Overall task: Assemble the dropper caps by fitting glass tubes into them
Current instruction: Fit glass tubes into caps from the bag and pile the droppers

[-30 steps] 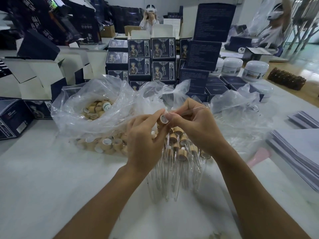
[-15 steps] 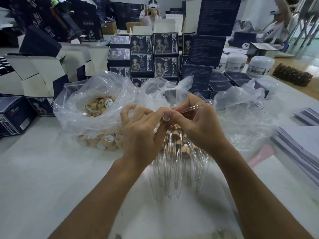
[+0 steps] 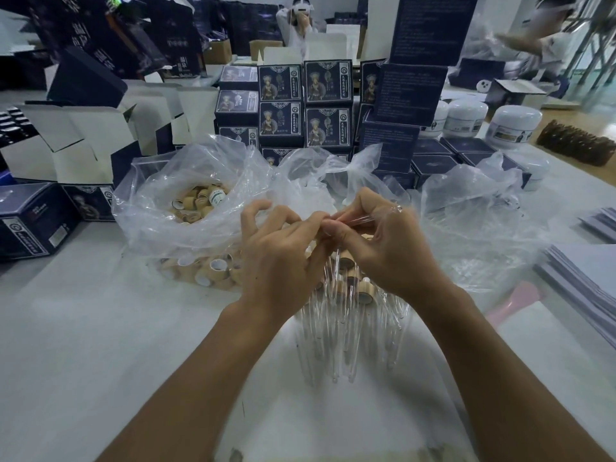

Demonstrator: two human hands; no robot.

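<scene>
Single head-worn wide-angle view, facing forward and down, close over white table [image 3: 83,328]; boxes [image 3: 328,101] behind.

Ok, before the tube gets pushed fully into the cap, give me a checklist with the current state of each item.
1. Right hand pinches the glass tube: ok.
2. Left hand has a grip on a cap: cannot tell, the cap is hidden behind the fingertips.
3. Tube end aimed at where the hands meet: ok.
4. Tube seated in the cap: cannot tell, the joint is covered.
5. Finished droppers lie below the hands, room to drop the next: ok.
6. Loose caps left in the bag: ok.
</scene>
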